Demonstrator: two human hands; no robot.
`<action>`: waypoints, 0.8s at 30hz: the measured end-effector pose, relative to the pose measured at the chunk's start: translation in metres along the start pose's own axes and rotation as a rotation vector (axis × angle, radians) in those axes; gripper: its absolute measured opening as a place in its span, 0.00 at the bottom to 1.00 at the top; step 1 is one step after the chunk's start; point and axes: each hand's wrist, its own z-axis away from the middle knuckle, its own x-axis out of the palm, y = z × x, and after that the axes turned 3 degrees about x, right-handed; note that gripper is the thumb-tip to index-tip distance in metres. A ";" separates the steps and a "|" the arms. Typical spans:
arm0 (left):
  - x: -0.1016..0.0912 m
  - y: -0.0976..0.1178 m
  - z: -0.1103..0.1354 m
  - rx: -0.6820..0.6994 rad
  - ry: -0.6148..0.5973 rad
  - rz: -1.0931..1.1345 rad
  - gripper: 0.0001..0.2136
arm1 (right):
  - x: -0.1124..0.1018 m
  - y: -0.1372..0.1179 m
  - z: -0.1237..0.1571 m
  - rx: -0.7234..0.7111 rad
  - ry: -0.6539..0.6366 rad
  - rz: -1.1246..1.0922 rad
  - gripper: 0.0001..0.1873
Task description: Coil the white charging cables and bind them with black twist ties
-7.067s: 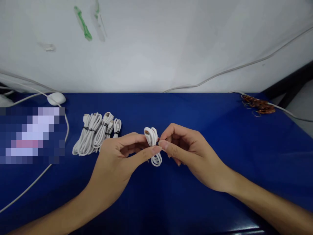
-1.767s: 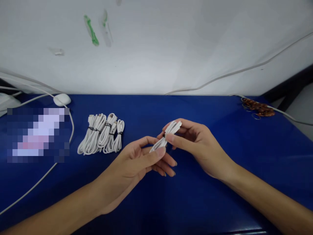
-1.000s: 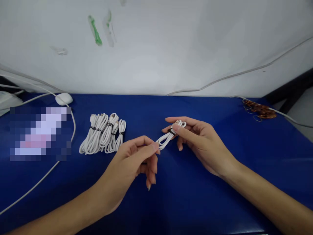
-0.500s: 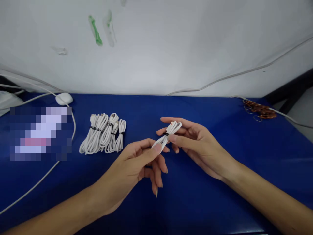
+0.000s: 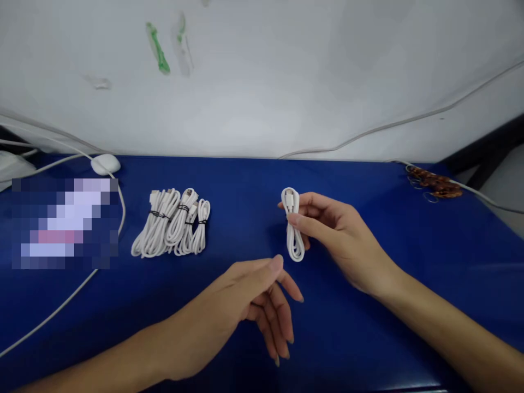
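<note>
Between the thumb and fingers of my right hand is a coiled white USB cable, held nearly upright above the table. Its metal-tipped plug shows near the top of the loop, and my thumb covers the middle of the coil. My left hand is just below and to the left of the coil, with nothing in it and its thumb and fingers apart. Farther left, several coiled white cables lie side by side on the blue table, bound round the middle with black ties.
A white computer mouse rests at the back left, with a loose white cord running down the left side. A blurred-out patch hides something there. At the back right lies a bundle of copper-brown ties. A white wall rises behind.
My left hand has let go of the coiled cable and moved down and slightly right. In my right hand the cable has turned from slanting to nearly upright.
</note>
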 end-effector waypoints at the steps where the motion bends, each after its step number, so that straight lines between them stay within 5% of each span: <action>1: 0.000 0.000 0.001 0.002 -0.006 -0.010 0.28 | -0.002 0.000 -0.002 -0.013 0.035 0.059 0.18; 6: -0.004 0.000 0.002 0.052 -0.032 -0.013 0.25 | -0.010 0.002 -0.007 -0.003 0.134 0.335 0.24; 13: -0.006 0.000 -0.003 0.030 -0.051 -0.039 0.26 | -0.012 0.007 -0.008 -0.055 0.188 0.696 0.19; 24: -0.007 0.006 -0.002 -0.017 -0.084 -0.051 0.28 | -0.013 0.010 -0.007 -0.126 0.303 0.830 0.14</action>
